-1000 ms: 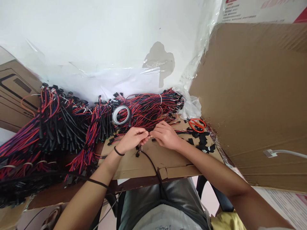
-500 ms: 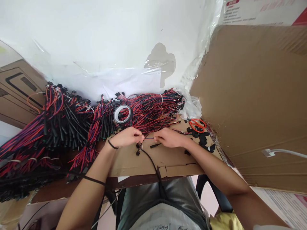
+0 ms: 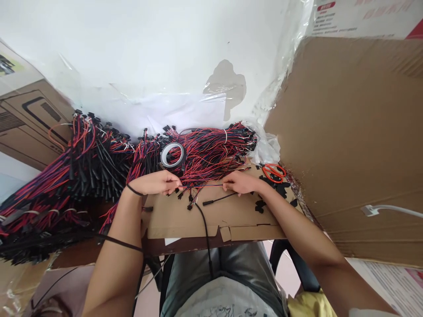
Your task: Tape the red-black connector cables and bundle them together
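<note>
You've got a thin red and dark wire strung between your two hands, pulled about straight and nearly level. Your left hand pinches it by the thumb and fingertips at one end of the stretch; your right hand pinches the other, fingers curled under. So the wire sits right between them, over the near edge of the big wire bundle (can't tell if it touches anything below).

A black lead with a plug tip sticks out below your right hand, pointing left over the cardboard sheet. Can't tell if it joins the wire you hold. Small black plugs sit below the wire, nearer your left hand, and a black cord runs from just beside them down to your lap.

Tape roll is just beyond your left hand, against the bundle. Scissors with orange handles lie past your right hand, near black scraps scattered by your right forearm. Clear plastic bag at the bundle's right end. More wires pile up left of you in a tall heap, and you wear a dark band at your left wrist.
</note>
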